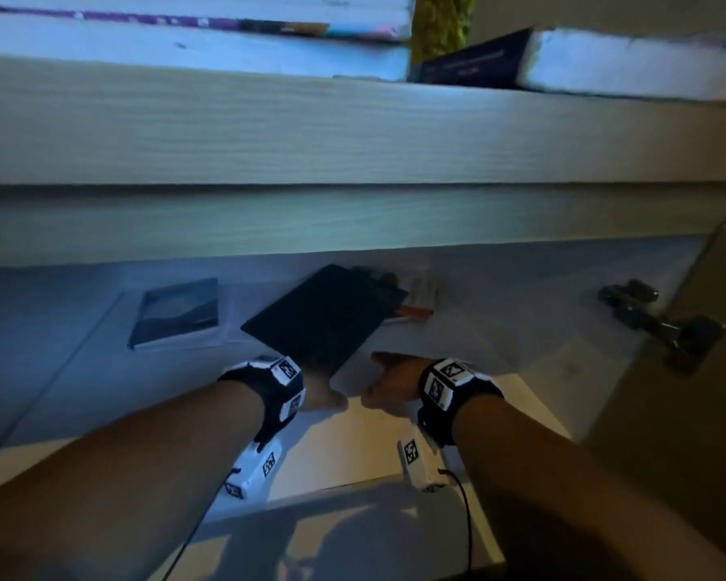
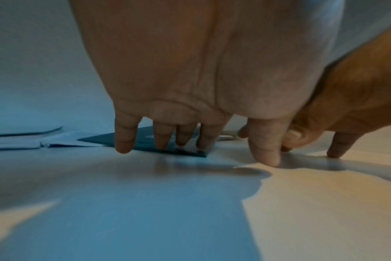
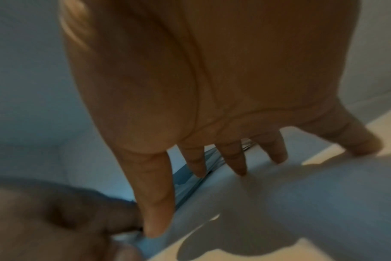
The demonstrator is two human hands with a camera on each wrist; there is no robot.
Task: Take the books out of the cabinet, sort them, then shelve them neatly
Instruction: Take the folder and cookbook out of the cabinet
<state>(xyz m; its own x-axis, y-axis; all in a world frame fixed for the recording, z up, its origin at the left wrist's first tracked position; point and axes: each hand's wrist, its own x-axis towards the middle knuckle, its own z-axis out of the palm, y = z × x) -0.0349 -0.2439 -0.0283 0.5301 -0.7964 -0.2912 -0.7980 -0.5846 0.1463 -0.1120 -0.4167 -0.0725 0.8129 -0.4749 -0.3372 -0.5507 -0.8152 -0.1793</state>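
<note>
No title or label can be read on any cover; the print on the dark blue book on the upper shelf is too blurred. Both hands reach into the lower cabinet compartment, whose white floor carries a flat dark book lying askew. The left hand has its straight fingers spread down onto the near corner of that book, pressing rather than clasping, with the thumb on the bare floor beside it. The right hand sits just beside the left, fingers extended along the book's right edge, relaxed and grasping nothing that shows. A second book with a bluish picture cover lies flat to the left, apart from the dark one. Behind the dark book, small items with an orange strip lie half hidden. A metal door hinge is fixed at the right. The thick wooden shelf board overhead blocks the view deeper inside; white book stacks lie on it.
</note>
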